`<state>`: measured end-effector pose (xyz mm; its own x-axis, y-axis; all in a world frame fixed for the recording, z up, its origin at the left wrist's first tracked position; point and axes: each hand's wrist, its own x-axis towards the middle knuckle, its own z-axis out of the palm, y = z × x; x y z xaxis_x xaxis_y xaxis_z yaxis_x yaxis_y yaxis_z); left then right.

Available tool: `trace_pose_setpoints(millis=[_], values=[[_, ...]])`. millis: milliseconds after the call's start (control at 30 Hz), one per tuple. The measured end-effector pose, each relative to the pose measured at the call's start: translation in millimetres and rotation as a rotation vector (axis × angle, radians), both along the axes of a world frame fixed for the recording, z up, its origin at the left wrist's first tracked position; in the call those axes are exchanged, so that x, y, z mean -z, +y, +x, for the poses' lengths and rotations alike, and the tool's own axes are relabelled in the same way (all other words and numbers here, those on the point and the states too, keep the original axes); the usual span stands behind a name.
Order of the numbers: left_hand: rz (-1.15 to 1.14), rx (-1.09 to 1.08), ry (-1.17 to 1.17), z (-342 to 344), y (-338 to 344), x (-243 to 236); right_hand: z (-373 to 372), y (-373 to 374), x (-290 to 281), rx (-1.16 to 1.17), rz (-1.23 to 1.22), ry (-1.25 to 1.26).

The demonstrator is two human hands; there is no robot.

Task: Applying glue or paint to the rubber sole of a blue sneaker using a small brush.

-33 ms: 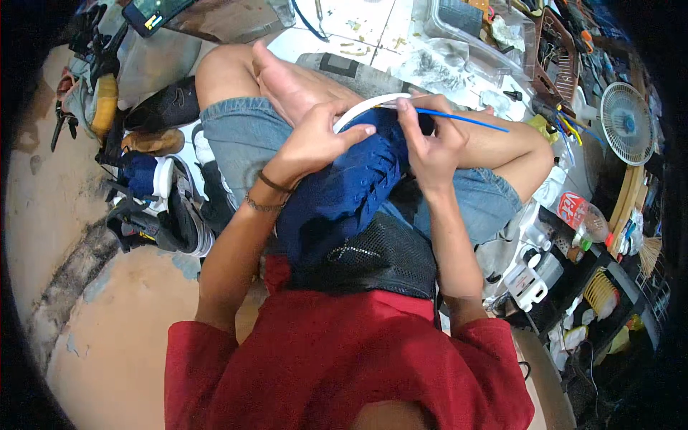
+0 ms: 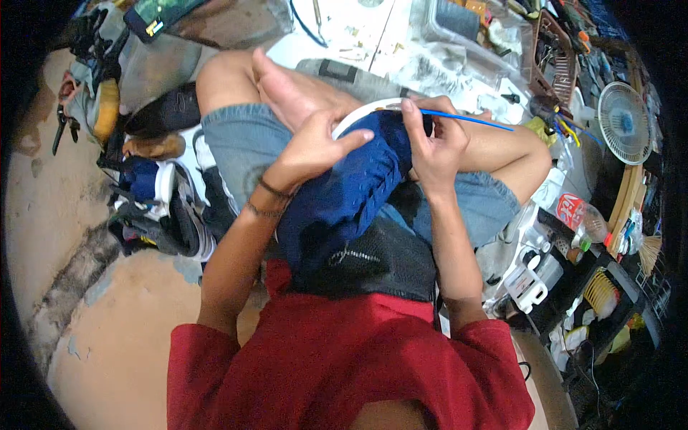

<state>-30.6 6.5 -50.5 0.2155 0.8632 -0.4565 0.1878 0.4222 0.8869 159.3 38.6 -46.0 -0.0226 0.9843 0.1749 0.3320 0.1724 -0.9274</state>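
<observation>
A dark blue lace-up shoe with a white sole edge lies across my lap, its sole end pointing away from me. My left hand grips it from the left, the thumb over the blue upper and the fingers behind the white edge. Between the thumb and fingers of my right hand is a thin blue stick-like tool; its free end sticks out to the right. The tool's other end is hidden at my fingertips, beside the white sole edge, so I cannot tell its kind.
Several shoes, among them a black one, lie left of my crossed legs. A phone is at the far left. On the right are a small fan, a plastic bottle, a white jug and a brown basket.
The blue tool and my right hand have shifted very slightly to the right. My left hand keeps its hold on the shoe.
</observation>
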Motion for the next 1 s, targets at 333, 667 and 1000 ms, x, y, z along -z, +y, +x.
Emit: trace_pose_setpoints(millis=[333,667,1000], values=[[-0.133,-0.185,-0.227,-33.9,-2.6,-2.9,15.1,170.7,-10.3,-0.068,0.041,0.201],[-0.259,-0.286,-0.443,-70.8,19.3,8.0,-26.7,291.5,61.1,-0.227,0.108,-0.36],[-0.388,-0.192,-0.476,-87.4,35.0,16.2,-29.2,298.6,79.0,-0.341,0.273,-0.696]])
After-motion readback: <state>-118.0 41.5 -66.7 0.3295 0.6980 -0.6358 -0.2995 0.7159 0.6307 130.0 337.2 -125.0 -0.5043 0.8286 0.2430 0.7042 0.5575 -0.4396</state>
